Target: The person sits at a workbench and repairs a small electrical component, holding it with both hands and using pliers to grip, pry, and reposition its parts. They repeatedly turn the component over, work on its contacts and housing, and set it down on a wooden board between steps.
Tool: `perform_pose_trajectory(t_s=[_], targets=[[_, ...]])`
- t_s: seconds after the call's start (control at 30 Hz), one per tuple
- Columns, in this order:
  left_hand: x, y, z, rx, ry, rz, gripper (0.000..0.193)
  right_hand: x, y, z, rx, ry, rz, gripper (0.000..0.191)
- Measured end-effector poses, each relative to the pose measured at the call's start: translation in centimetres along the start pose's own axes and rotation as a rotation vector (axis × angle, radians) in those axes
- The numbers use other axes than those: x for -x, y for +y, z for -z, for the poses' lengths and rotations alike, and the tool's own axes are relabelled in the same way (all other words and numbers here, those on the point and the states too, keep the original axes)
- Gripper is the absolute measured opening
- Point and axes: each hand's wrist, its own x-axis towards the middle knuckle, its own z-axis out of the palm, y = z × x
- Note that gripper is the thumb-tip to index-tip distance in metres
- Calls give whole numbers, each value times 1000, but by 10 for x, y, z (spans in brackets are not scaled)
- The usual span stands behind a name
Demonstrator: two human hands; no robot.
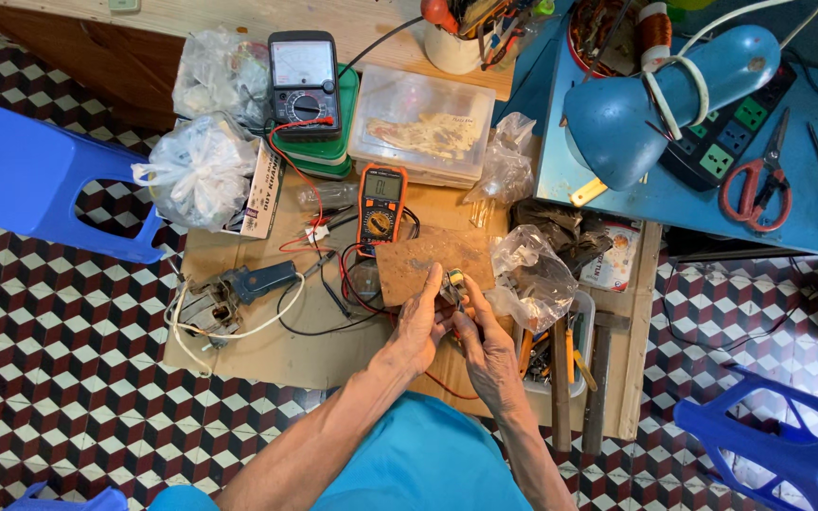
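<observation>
A low wooden tabletop (267, 355) carries a clear lidded box (420, 123) at its far edge and an orange multimeter (382, 206) mid-board. Near the front edge, the left hand (420, 326) and right hand (487, 348) meet, each grip pinched narrow on one small metal part (453, 282).

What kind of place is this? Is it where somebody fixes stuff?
Probably a small electronics repair spot set up on a tiled floor. Two meters lie on the low board: an orange multimeter and a black dial meter. A soldering gun lies nearby, and both hands hold a small part.
</observation>
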Motion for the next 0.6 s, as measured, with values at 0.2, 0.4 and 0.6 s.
perform_pose_trajectory(t_s=[0.2, 0.4, 0.6], targets=[[1, 3, 6, -78, -70, 21, 52, -5, -9, 19, -93, -122, -237, 59], [2, 2, 6, -92, -76, 83, 53, -4, -23, 27, -129, -159, -286, 61], [4, 5, 15, -55, -133, 172, 53, -3, -19, 31, -70, -195, -276, 60]])
